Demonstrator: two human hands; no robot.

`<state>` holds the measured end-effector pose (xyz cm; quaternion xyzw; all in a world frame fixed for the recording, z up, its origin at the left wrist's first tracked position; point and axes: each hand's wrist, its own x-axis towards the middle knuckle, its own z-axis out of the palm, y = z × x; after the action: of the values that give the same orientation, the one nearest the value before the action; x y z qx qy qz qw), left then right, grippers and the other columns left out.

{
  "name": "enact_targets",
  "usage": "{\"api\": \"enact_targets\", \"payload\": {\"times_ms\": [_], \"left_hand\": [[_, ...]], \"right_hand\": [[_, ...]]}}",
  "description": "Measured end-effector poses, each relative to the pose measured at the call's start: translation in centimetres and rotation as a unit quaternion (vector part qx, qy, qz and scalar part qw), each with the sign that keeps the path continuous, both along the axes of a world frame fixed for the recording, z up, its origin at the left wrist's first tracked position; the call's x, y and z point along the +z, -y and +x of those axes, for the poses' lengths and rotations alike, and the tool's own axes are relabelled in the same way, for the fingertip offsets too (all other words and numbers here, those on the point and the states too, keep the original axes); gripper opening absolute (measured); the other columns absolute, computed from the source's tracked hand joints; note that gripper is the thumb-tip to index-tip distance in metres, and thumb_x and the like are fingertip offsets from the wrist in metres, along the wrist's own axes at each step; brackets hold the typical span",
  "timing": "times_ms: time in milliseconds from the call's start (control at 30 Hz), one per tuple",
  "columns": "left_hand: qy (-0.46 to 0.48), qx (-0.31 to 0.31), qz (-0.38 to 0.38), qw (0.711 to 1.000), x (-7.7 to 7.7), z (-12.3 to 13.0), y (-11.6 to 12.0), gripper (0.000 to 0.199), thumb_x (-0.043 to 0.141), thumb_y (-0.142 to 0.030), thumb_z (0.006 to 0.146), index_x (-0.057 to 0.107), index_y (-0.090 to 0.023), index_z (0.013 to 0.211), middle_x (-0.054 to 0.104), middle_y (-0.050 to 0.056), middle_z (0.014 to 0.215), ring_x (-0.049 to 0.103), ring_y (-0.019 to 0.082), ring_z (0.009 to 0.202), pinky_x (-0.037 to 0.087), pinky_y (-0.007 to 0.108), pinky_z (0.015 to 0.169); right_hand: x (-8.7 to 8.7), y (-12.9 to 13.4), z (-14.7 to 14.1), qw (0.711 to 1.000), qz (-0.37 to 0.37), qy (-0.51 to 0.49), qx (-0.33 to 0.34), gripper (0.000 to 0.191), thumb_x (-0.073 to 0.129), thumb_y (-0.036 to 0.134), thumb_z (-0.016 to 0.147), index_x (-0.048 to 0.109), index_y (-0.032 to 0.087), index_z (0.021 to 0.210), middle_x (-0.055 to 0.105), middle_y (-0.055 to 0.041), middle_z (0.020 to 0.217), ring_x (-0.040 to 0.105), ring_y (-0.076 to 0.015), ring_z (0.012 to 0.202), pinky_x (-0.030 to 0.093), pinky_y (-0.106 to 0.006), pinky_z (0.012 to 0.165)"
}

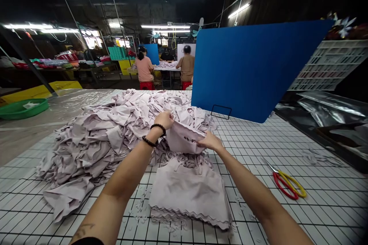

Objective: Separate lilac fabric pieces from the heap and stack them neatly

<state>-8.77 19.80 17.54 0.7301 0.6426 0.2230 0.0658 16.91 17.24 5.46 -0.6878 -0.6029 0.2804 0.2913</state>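
My left hand (164, 119) and my right hand (210, 141) both grip one pale lilac fabric piece (181, 137), held up off the table between them. The left hand pinches its upper edge; the right hand pinches its lower right edge. Two dark bead bracelets circle my left wrist. Just below the hands lies a neat stack of flat lilac pieces (189, 191) with scalloped hems. A large loose heap of the same fabric (106, 138) spreads to the left and behind.
The table (287, 222) has a white top with a black grid. Red-and-yellow scissors (287, 183) lie at the right. A blue board (253, 65) stands upright behind. A green basin (23, 108) sits far left. Three people sit at a far table.
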Motion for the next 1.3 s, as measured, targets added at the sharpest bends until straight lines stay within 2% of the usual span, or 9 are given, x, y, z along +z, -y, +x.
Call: {"api": "enact_targets", "payload": {"times_ms": [100, 267, 433, 533, 633, 767, 900, 1067, 1300], "left_hand": [[-0.008, -0.017, -0.006, 1.000, -0.3, 0.6, 0.3, 0.013, 0.057, -0.016, 0.068, 0.069, -0.017, 0.074, 0.069, 0.006, 0.077, 0.063, 0.019, 0.082, 0.047, 0.022, 0.074], [-0.018, -0.034, 0.006, 0.999, -0.9, 2.1, 1.1, 0.012, 0.058, -0.016, 0.066, 0.068, -0.016, 0.072, 0.069, 0.009, 0.077, 0.063, 0.021, 0.081, 0.046, 0.025, 0.076], [-0.015, -0.033, 0.034, 0.999, -1.2, 2.7, 1.7, 0.015, 0.054, -0.017, 0.072, 0.067, -0.017, 0.080, 0.069, 0.008, 0.084, 0.062, 0.021, 0.085, 0.046, 0.026, 0.079], [-0.013, -0.011, 0.043, 0.999, -1.1, 2.1, 1.2, 0.018, 0.051, -0.017, 0.075, 0.066, -0.017, 0.085, 0.068, 0.009, 0.087, 0.062, 0.022, 0.087, 0.046, 0.027, 0.080], [-0.013, 0.016, 0.041, 0.999, -1.3, 1.2, 0.4, 0.019, 0.050, -0.016, 0.075, 0.065, -0.016, 0.086, 0.068, 0.011, 0.090, 0.062, 0.023, 0.088, 0.046, 0.029, 0.080], [-0.012, 0.045, 0.026, 0.999, -1.8, 0.0, -0.5, 0.019, 0.051, -0.018, 0.076, 0.066, -0.016, 0.086, 0.068, 0.012, 0.089, 0.063, 0.023, 0.087, 0.046, 0.027, 0.078], [-0.011, 0.063, 0.012, 0.998, -2.3, -0.8, -1.2, 0.019, 0.051, -0.019, 0.075, 0.067, -0.017, 0.085, 0.069, 0.011, 0.091, 0.063, 0.022, 0.089, 0.046, 0.026, 0.079], [-0.008, 0.064, -0.015, 0.998, -2.6, -1.9, -1.4, 0.017, 0.053, -0.018, 0.072, 0.069, -0.017, 0.079, 0.070, 0.010, 0.088, 0.063, 0.021, 0.087, 0.046, 0.024, 0.076], [-0.006, 0.047, -0.027, 0.999, -3.4, -2.2, -0.8, 0.018, 0.053, -0.019, 0.070, 0.069, -0.016, 0.078, 0.071, 0.011, 0.084, 0.064, 0.022, 0.086, 0.045, 0.025, 0.076]], "right_hand": [[-0.6, -0.3, -0.5, 0.984, -0.033, 0.167, -0.049, 0.073, 0.077, 0.048, 0.046, 0.049, 0.016, 0.106, 0.064, -0.0163, 0.092, 0.060, -0.0350, 0.092, 0.042, -0.040, 0.071], [-1.4, -0.7, -1.0, 0.975, -0.085, 0.198, -0.058, 0.078, 0.077, 0.049, 0.047, 0.046, 0.015, 0.110, 0.062, -0.0195, 0.099, 0.058, -0.0366, 0.100, 0.042, -0.043, 0.077], [-1.9, -1.0, -0.9, 0.996, -0.076, 0.044, -0.035, 0.065, 0.079, 0.022, 0.043, 0.048, 0.017, 0.100, 0.059, -0.0157, 0.101, 0.055, -0.0337, 0.102, 0.043, -0.035, 0.070], [-1.7, -0.9, -0.6, 0.994, -0.107, -0.016, 0.001, 0.057, 0.075, 0.016, 0.041, 0.049, 0.018, 0.092, 0.060, -0.0080, 0.086, 0.059, -0.0247, 0.081, 0.042, -0.027, 0.055], [-1.2, -0.6, 0.3, 0.982, -0.172, -0.071, 0.032, 0.041, 0.071, 0.010, 0.043, 0.052, 0.019, 0.078, 0.056, -0.0003, 0.063, 0.053, -0.0163, 0.055, 0.035, -0.023, 0.041], [-0.4, -0.3, 1.7, 0.962, -0.231, -0.140, 0.049, 0.029, 0.068, 0.007, 0.044, 0.050, 0.019, 0.063, 0.050, 0.0031, 0.048, 0.047, -0.0120, 0.042, 0.033, -0.021, 0.036], [0.1, -0.3, 2.4, 0.956, -0.205, -0.207, 0.021, 0.026, 0.070, 0.008, 0.047, 0.050, 0.018, 0.060, 0.052, 0.0019, 0.048, 0.050, -0.0116, 0.044, 0.039, -0.021, 0.038], [0.3, 0.1, 2.8, 0.935, -0.141, -0.325, 0.014, 0.019, 0.067, 0.013, 0.057, 0.052, 0.017, 0.069, 0.059, -0.0023, 0.062, 0.057, -0.0143, 0.058, 0.049, -0.026, 0.051], [0.5, 1.1, 1.5, 0.918, -0.119, -0.377, 0.024, 0.009, 0.052, 0.016, 0.063, 0.046, 0.018, 0.068, 0.056, -0.0025, 0.068, 0.055, -0.0136, 0.060, 0.047, -0.025, 0.053]]}}
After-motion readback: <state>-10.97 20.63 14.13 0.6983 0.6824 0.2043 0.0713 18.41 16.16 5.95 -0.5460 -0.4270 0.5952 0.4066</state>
